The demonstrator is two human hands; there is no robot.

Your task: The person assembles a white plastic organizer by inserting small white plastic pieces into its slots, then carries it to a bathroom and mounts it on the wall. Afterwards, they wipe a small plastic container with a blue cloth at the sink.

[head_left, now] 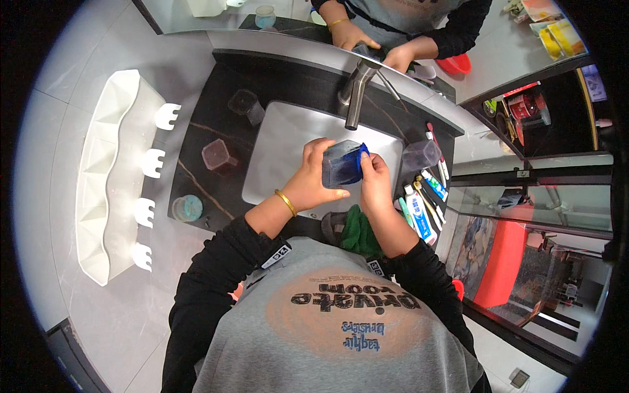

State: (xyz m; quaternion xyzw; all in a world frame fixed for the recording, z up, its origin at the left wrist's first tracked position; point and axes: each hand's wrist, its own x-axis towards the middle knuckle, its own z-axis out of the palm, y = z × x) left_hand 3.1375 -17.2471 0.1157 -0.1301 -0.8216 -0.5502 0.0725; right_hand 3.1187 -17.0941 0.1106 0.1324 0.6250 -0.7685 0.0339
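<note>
Above the white sink basin (278,137), a translucent blue cup (341,164) is held tilted on its side between both hands. My left hand (311,180), with a gold bracelet at the wrist, is wrapped round the cup's base end. At the deeper blue rim, my right hand (375,183) pinches the edge between thumb and fingers; whether anything thin is also in that pinch, I cannot tell. The grey faucet (358,98) stands just beyond the cup. A green cloth (360,232) lies at the sink's front edge, below my right wrist.
On the dark counter's left stand a clear cup (246,105), a pinkish cup (219,156) and a teal cup (188,208). To the right are a purplish cup (420,155), toothpaste tubes (419,213) and several toothbrushes. A white wall holder (108,177) is at far left; a mirror runs behind.
</note>
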